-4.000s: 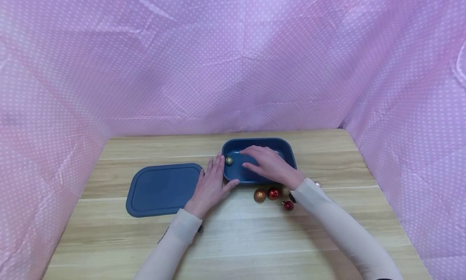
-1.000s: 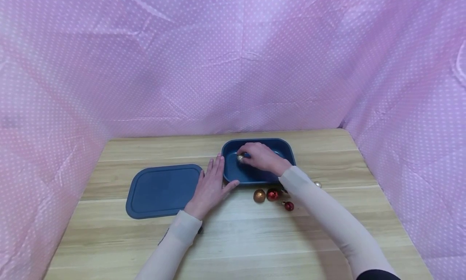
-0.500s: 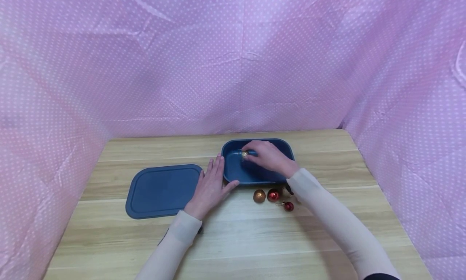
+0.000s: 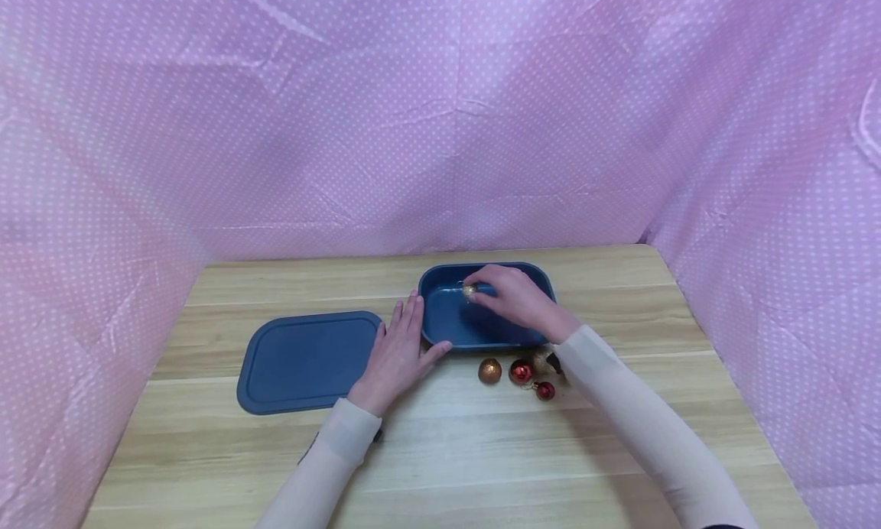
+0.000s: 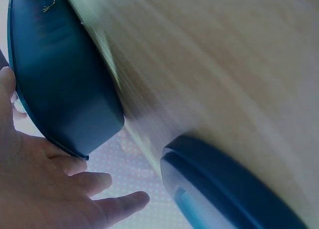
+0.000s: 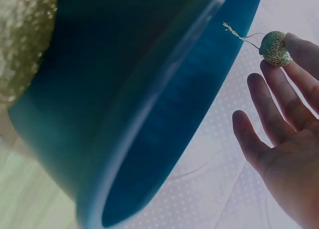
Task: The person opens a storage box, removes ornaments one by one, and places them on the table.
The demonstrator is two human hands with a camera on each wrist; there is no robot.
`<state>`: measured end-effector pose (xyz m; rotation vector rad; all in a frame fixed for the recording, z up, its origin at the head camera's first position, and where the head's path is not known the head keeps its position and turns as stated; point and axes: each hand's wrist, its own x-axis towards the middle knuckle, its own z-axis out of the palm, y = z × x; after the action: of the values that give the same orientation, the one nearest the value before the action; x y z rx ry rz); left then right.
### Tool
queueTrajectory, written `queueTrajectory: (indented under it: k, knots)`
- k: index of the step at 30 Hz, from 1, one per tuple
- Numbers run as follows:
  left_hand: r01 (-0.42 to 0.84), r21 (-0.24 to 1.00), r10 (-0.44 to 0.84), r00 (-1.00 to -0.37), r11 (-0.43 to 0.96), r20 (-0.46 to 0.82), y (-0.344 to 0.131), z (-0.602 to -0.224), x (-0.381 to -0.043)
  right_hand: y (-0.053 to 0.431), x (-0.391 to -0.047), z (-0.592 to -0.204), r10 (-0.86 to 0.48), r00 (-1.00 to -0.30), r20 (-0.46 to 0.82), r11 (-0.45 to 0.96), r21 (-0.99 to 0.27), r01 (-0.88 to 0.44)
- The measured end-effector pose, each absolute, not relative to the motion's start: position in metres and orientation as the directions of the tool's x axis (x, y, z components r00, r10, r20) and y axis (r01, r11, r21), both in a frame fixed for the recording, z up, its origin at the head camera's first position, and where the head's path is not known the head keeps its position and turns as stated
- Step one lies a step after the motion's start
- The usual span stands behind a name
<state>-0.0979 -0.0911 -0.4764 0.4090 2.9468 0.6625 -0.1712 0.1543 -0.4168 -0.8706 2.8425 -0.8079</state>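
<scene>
My right hand pinches a small gold glitter bauble between thumb and fingertips, over the inside of a dark blue rectangular box. In the right wrist view the bauble has a thin wire loop with a twisted gold end, and the other fingers are spread away from it. My left hand rests against the box's left end, fingers straight and thumb along the front corner. The left wrist view shows its fingers at the rim of the box.
A flat blue lid lies left of the box. In front of it are a copper bauble, a red one, a smaller dark red one and a gold one partly hidden by the right wrist.
The gold bauble lay at the box's left end; my right hand has pinched it and moved it right. The larger red bauble has shifted slightly right. My left hand stays put.
</scene>
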Motion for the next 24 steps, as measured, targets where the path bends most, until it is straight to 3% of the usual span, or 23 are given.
queueTrajectory:
  k: [24]
  knots:
    - [0.242,0.434,0.285,-0.958,0.867,-0.034,-0.092,-0.475,-0.098,0.180,-0.144,-0.416,-0.514,-0.815,0.267,0.615,-0.549,-0.567]
